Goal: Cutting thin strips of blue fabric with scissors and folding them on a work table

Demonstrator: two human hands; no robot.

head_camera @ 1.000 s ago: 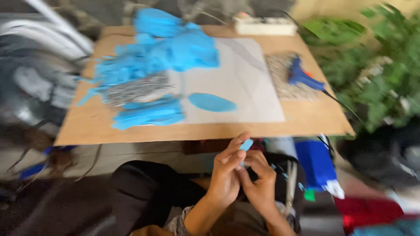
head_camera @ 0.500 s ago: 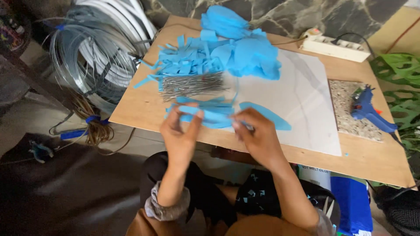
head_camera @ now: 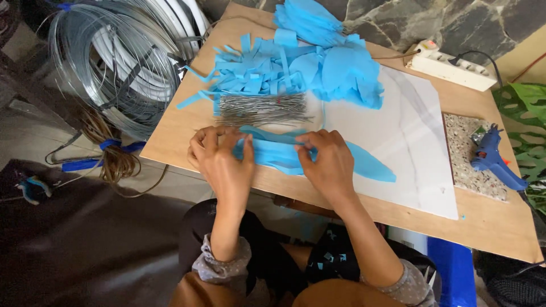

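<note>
- The pile of blue leaf-shaped strips (head_camera: 273, 154) is lying at the near edge of the wooden board (head_camera: 170, 136), just near of the bundle of cut wire pieces (head_camera: 259, 109), and both hands are resting on it.
- The left hand (head_camera: 219, 156) is pressing on the left end of the pile, fingers curled and close together; whether they are pinching a single strip cannot be told.
- The right hand (head_camera: 330, 159) is holding down the middle, fingertips bent onto the top strip, thumb tucked near the pile.
- Doing this well probably means keeping one hand flat as an anchor while the other is lifting only the topmost strip by its edge, since the thin pieces look likely to cling and slide.
- One long blue leaf piece (head_camera: 369, 165) is sticking out to the right on the white sheet (head_camera: 415, 148).
- Farther off, a heap of blue scraps (head_camera: 296, 62) is covering the far side of the board.
- A blue glue gun (head_camera: 493, 159) is resting well to the right, and a coil of wire (head_camera: 114, 62) is standing off to the left.
</note>
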